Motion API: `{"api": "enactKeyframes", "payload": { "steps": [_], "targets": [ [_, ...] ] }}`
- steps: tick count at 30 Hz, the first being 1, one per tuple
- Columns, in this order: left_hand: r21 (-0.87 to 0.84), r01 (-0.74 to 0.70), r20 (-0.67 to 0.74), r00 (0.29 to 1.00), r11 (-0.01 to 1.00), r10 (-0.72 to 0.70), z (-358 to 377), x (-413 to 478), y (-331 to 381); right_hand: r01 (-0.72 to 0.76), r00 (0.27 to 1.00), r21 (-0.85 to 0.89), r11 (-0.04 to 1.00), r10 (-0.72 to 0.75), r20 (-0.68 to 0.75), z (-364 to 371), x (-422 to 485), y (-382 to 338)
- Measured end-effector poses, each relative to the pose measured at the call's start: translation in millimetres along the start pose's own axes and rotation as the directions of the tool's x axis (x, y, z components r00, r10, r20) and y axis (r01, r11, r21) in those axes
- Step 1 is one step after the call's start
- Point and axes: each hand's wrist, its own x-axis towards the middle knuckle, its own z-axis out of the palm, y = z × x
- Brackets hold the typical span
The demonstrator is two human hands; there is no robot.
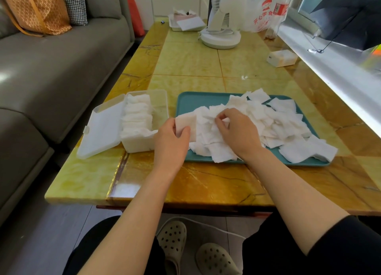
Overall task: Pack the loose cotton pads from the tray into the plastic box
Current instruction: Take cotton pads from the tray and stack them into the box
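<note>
- The plastic box (138, 145) sits left of centre in the frame, its hinged lid (103, 128) thrown open toward the left. Its long axis runs from the near table edge up the frame. Cotton pads already fill the left lane, while the right lane looks mostly bare.
- My left hand (173, 138) is just right of the box and is plainly the nearer hand to it. The open lane lies a little up and to the left of my knuckles.
- That hand's fingers and thumb are curled around a small stack of pads (186, 121), gripping it at its lower edge. The stack stands on edge at the tray's left rim.
- I judge the coming move to be a short leftward carry, turning the stack so that its faces line up with the rows already in the box.
- My right hand (237, 130) is at the centre of the frame, over the heap. Its thumb and forefinger pinch one pad (223, 121) while the other fingers stay loosely bent.
- The loose cotton pads (268, 120) spread right of my fingers across the teal tray (189, 101), some spilling over its lower right rim. A good deal is left to pack.
</note>
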Motion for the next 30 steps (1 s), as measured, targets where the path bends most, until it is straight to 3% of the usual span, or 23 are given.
{"api": "enactKeyframes", "payload": {
  "steps": [2,4,5,6,9,14,16,18,21,24,27,30],
  "targets": [
    [-0.011,0.011,0.005,1.0,1.0,-0.011,-1.3,2.0,-1.1,-0.056,0.997,0.239,0.969,0.067,-0.039,-7.8,-0.4,-4.0],
    [-0.016,0.025,0.018,1.0,1.0,-0.025,-1.7,4.0,-2.3,-0.144,0.989,0.517,0.844,0.144,0.039,-17.2,-1.6,-8.2],
    [-0.006,0.033,0.023,0.999,0.999,-0.032,-1.4,4.9,-2.7,-0.157,0.987,0.574,0.804,0.147,0.065,-20.1,-3.0,-8.8],
    [0.008,0.036,0.025,0.999,0.999,-0.037,-0.7,5.2,-3.2,-0.127,0.991,0.552,0.824,0.121,0.048,-21.4,-4.4,-8.2],
    [0.04,0.031,0.027,0.999,0.999,-0.032,1.3,5.2,-3.7,-0.01,1.0,0.273,0.962,0.003,0.027,-16.7,-8.4,-3.1],
    [0.036,0.035,0.004,0.999,0.999,-0.035,0.3,7.2,-7.1,-0.034,0.929,0.026,0.999,0.022,0.369,-4.8,-13.1,-0.9],
    [0.039,0.028,0.002,1.0,0.999,-0.028,0.0,7.0,-7.6,-0.035,0.944,0.008,0.999,0.03,0.328,-4.8,-12.1,-3.3],
    [0.038,0.026,-0.003,1.0,0.999,-0.026,-0.2,6.3,-6.8,-0.036,0.987,0.081,0.996,0.023,0.158,-7.9,-10.4,-8.2],
    [0.022,0.032,-0.004,0.999,0.999,-0.032,-1.0,6.4,-6.1,-0.09,0.996,0.439,0.894,0.093,0.014,-17.6,-9.3,-20.5],
    [0.007,0.037,0.019,0.999,0.999,-0.038,0.8,6.4,-6.1,-0.203,0.979,0.672,0.712,0.147,0.14,-27.9,-11.1,-32.5],
    [0.006,0.061,0.046,0.997,0.998,-0.061,1.8,6.6,-5.5,-0.397,0.897,0.763,0.51,0.038,0.441,-33.9,-12.3,-36.9],
    [-0.054,0.087,0.123,0.989,0.995,-0.08,3.5,7.4,-5.0,-0.452,0.836,0.669,0.59,0.019,0.548,-29.2,-14.5,-37.1]
  ]
}}
